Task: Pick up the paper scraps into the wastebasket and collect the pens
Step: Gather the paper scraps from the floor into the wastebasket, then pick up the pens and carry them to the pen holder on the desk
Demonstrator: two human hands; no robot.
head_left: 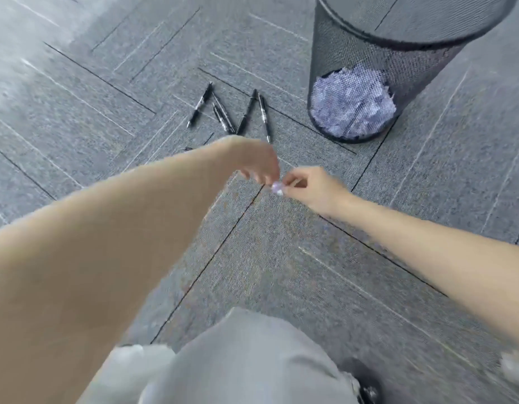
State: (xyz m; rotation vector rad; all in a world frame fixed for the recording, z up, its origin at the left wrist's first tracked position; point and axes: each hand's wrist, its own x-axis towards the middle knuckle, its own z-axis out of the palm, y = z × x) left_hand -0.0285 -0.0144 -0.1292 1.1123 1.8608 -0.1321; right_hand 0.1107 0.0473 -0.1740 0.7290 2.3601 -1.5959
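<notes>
Several black pens (235, 112) lie fanned out on the grey carpet just beyond my hands. A black mesh wastebasket (377, 53) stands at the upper right, with crumpled white paper (353, 102) showing through its mesh at the bottom. My left hand (256, 161) and my right hand (309, 186) meet low over the carpet, fingertips together. A small white paper scrap (277, 188) sits between them; my right hand pinches it. My left fingers curl down beside the scrap, and the blur hides whether they hold it too.
Grey carpet tiles (106, 97) with dark seams cover the floor. My knee in grey trousers (246, 357) fills the bottom centre, and a dark shoe (366, 380) shows at the bottom right.
</notes>
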